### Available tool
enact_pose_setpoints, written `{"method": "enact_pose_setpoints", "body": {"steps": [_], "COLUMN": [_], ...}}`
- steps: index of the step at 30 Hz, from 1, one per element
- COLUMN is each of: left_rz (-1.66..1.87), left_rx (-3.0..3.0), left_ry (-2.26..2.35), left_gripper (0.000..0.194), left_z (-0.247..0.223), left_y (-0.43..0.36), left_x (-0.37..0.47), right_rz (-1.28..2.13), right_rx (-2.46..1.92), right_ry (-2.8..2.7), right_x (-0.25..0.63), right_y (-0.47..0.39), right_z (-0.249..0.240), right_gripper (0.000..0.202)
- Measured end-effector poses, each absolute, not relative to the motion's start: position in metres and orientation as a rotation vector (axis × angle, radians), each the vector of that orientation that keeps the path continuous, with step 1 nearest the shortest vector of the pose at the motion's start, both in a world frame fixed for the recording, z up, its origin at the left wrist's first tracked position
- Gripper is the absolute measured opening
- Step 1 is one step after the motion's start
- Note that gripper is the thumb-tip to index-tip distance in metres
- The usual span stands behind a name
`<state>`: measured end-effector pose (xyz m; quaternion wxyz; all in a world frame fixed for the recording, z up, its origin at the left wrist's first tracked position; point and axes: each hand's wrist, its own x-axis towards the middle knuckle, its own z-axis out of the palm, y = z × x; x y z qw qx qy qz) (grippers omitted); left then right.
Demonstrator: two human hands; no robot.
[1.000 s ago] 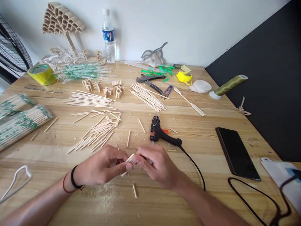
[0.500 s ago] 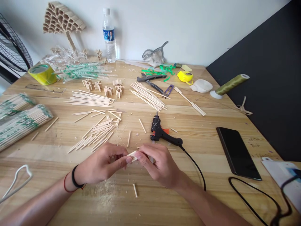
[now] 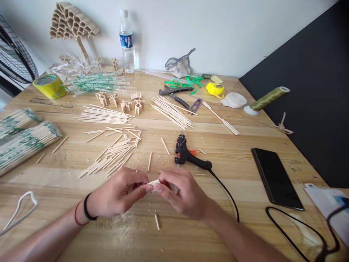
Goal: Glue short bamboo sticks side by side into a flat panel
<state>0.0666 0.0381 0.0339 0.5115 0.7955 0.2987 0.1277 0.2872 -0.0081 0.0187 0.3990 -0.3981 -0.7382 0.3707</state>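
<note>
Step, as judged: left hand (image 3: 120,191) best as steady support, held sticks (image 3: 153,182) level with ends flush, right hand (image 3: 181,192) pressing lightly. Grip: left thumb and fingers closed on the left end; right thumb and fingers pinching the right, thumbs nearly meeting. Sticks: above desk (image 3: 191,240), well in from right edge, far edge well beyond.

The sticks (image 3: 153,182) you hold look like bare, matt wood, your tabletop (image 3: 185,243) smooth, faintly glossy wood, your glue gun (image 3: 195,159) dull plastic, the bottle (image 3: 127,56) clear plastic and the phone (image 3: 276,178) glossy.
</note>
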Motion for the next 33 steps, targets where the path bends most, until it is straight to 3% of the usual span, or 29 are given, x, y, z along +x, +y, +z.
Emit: {"method": "enact_pose_setpoints", "body": {"steps": [20,33], "left_rz": [0.327,0.426], "left_rx": [1.88,1.935], "left_ry": [0.798,0.773], "left_gripper": [0.041,0.024], "left_z": [0.0285,0.0284], "left_y": [0.0363,0.0368], "left_x": [0.0695,0.0709], "right_rz": [0.791,0.718], "right_rx": [-1.063,-1.085], "right_ry": [-1.887,-1.904], "right_x": [0.2868,0.2845], "right_y": [-0.0088,-0.0085], "right_z": [0.0183,0.0173], "right_gripper": [0.035,0.041]}}
